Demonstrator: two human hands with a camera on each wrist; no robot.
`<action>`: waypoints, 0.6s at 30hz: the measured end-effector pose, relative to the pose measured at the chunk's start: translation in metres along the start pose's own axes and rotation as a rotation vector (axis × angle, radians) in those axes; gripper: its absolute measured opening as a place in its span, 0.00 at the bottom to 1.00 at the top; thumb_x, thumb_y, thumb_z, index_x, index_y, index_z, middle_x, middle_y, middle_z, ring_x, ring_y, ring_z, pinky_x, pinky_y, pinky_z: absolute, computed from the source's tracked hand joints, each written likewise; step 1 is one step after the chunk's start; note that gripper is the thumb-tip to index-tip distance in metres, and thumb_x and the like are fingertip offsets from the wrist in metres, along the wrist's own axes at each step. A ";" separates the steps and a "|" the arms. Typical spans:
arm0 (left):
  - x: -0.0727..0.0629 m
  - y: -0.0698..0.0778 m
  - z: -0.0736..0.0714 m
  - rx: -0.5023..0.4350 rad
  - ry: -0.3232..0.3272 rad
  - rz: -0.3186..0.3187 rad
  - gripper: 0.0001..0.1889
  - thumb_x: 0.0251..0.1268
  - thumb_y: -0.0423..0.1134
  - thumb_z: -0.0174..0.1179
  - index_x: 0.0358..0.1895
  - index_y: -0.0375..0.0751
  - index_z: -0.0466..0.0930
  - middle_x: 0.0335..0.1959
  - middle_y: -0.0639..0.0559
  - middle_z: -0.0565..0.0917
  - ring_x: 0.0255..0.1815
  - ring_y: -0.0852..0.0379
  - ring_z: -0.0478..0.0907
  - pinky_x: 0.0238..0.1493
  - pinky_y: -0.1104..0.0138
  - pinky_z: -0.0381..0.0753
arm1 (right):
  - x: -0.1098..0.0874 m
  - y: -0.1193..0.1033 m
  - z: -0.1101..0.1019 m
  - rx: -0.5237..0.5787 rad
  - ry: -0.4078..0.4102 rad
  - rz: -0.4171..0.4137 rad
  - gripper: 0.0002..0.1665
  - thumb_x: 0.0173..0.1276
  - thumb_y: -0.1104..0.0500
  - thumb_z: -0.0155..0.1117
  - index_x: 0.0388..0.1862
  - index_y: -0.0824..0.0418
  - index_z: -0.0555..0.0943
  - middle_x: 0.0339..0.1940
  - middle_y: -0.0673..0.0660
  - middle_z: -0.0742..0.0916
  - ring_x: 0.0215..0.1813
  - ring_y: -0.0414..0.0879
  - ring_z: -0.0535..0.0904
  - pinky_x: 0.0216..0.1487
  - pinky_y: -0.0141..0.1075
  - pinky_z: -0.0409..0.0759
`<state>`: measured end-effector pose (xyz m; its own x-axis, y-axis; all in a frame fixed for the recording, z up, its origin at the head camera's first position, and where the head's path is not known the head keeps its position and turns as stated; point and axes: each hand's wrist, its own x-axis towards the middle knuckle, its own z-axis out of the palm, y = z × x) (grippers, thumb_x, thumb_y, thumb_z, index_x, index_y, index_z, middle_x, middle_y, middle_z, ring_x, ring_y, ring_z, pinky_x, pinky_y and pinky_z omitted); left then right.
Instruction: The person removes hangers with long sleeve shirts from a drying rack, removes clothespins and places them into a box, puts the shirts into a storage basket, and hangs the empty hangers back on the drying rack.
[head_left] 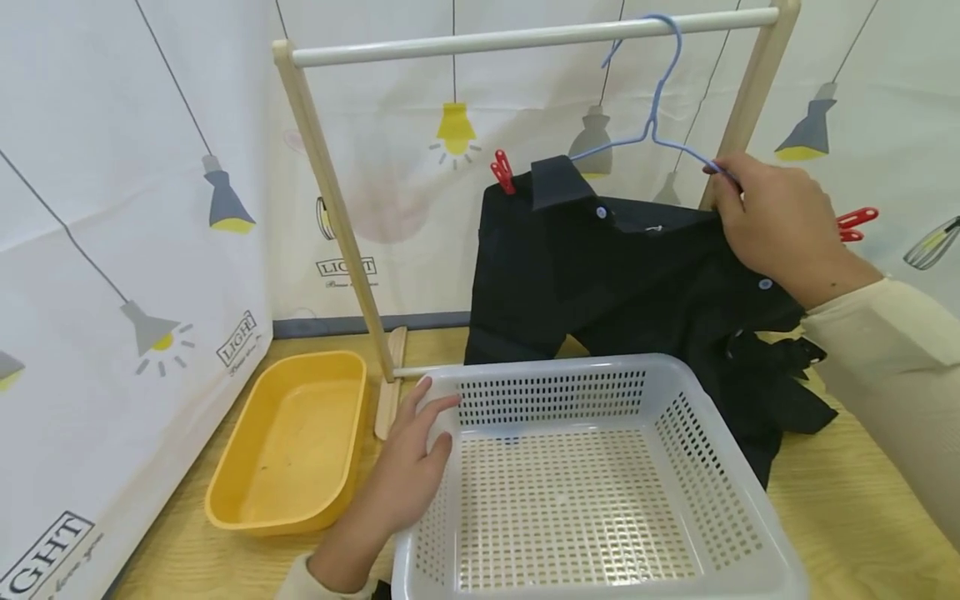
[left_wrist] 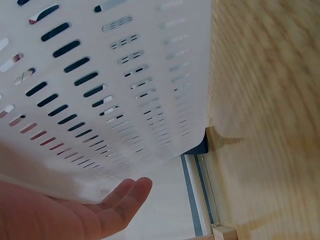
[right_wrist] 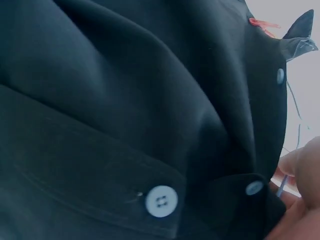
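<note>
Leftmost on the wooden table [head_left: 168,558], a yellow tray [head_left: 288,442] sits just beside the foot of a drying rack [head_left: 330,200]. Next comes the left hand [head_left: 412,458], its fingers loosely spread at the left rim of a white perforated basket [head_left: 577,508], which stands in front of the rack. Behind the basket, a red clip [head_left: 502,172] is fastened at one shoulder of a black shirt [head_left: 637,275]. That shirt hangs on a blue hanger [head_left: 655,108], whose hook loops over the rack's white rail [head_left: 480,45], and its lower part drops behind and beside the basket. Farther right, the right hand [head_left: 783,221] pinches the hanger's sloping arm between thumb and fingers, close to the collar opening. Past it, a second red clip [head_left: 851,223] shows, partly hidden by the hand.
</note>
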<state>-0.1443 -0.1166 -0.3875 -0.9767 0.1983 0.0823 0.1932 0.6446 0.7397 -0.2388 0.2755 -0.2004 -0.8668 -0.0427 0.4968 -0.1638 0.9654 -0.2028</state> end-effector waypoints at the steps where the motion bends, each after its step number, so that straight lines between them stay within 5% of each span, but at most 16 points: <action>1: 0.001 0.000 0.000 0.004 0.002 0.001 0.21 0.75 0.37 0.51 0.68 0.51 0.73 0.83 0.51 0.48 0.81 0.39 0.52 0.74 0.36 0.54 | 0.000 0.001 0.000 0.000 -0.002 0.008 0.23 0.81 0.54 0.40 0.61 0.67 0.75 0.36 0.70 0.84 0.34 0.62 0.74 0.30 0.46 0.65; 18: 0.004 -0.002 -0.004 -0.030 0.017 0.007 0.21 0.74 0.32 0.47 0.66 0.50 0.75 0.81 0.51 0.53 0.81 0.40 0.54 0.75 0.37 0.53 | 0.006 0.000 0.007 -0.002 0.027 0.001 0.25 0.82 0.51 0.38 0.57 0.68 0.76 0.34 0.69 0.83 0.34 0.62 0.74 0.32 0.47 0.66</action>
<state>-0.1492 -0.1200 -0.3856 -0.9768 0.1897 0.0988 0.1973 0.6209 0.7586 -0.2474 0.2732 -0.2032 -0.8538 -0.0348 0.5194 -0.1621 0.9659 -0.2018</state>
